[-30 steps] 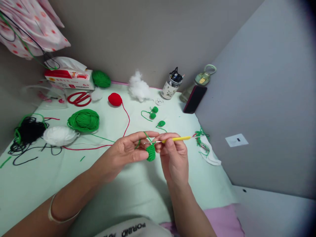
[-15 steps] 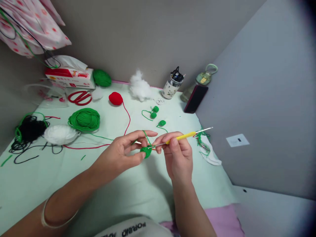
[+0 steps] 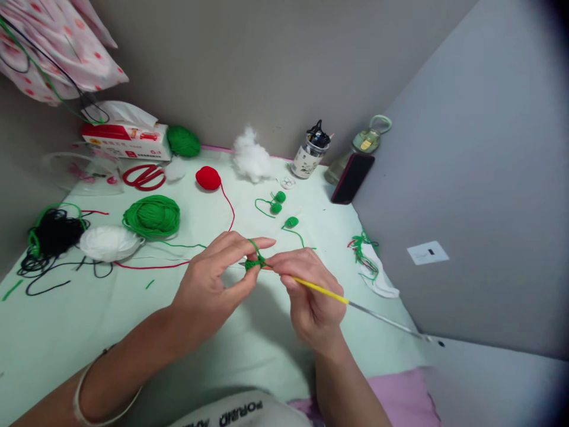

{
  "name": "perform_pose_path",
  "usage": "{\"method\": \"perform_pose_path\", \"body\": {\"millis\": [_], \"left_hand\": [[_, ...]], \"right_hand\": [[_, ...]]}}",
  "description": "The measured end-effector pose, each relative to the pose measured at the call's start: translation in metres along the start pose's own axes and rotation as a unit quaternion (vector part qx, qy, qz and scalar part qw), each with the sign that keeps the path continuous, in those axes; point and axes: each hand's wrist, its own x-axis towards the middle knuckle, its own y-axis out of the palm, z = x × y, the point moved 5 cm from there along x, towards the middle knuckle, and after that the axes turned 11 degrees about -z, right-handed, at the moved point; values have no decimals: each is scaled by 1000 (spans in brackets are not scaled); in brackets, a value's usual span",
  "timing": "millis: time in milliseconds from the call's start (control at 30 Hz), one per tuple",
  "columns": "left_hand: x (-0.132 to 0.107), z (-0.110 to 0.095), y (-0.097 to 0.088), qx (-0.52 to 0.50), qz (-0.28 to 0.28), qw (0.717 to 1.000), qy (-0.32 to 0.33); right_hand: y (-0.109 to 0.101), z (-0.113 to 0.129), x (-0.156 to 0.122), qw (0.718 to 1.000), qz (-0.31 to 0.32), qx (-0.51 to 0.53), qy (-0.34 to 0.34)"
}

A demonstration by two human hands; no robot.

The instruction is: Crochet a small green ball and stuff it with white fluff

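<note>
Above a pale green cloth-covered table (image 3: 66, 332) cornered by plain grey walls (image 3: 186, 65), the left hand (image 3: 207, 287) pinches a small green crocheted yarn piece (image 3: 251, 265); the right hand (image 3: 313, 296) grips a slim yellow-handled metal hook (image 3: 326, 292).

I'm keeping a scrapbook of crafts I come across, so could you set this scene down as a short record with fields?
Left hand: pinching a small green stitched piece
Right hand: holding a yellow-handled hook, its working tip hidden
Yarn at left: green bundle, white ball, black tangle
Farther back: red ball, white fluff, red-handled scissors
Back right: phone standing in front of a bottle
</note>
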Motion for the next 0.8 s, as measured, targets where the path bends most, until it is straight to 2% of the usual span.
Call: {"method": "perform_pose_path", "body": {"millis": [67,133,200,300,367,433,567,633,700,800], "left_hand": [[-2,-9,0,28,-28,997,62],[-4,-14,0,36,-44,994,92],[-5,-12,0,22,-54,996,68],[-7,-1,0,-22,-53,998,-28],[-7,3,0,-23,-59,997,-44],[-6,0,-1,12,-72,997,9],[-5,-13,-1,104,-93,973,185],[-5,-15,-1,117,-97,962,226],[-4,-11,-1,97,-85,972,197],[-2,5,0,4,-46,998,33]], "right_hand": [[2,3,-2,998,-1,-42,-37],[3,7,-5,993,-12,-87,-78],[3,12,-8,986,-27,-120,-109],[2,13,-9,981,-38,-147,-122],[1,11,-9,984,-48,-129,-112],[-1,7,-8,991,-60,-87,-82],[-5,1,-8,995,-93,-39,-22],[-5,1,-9,994,-101,-39,-15],[-5,1,-9,994,-105,-29,5],[-5,-5,-8,990,-122,21,71]]}}
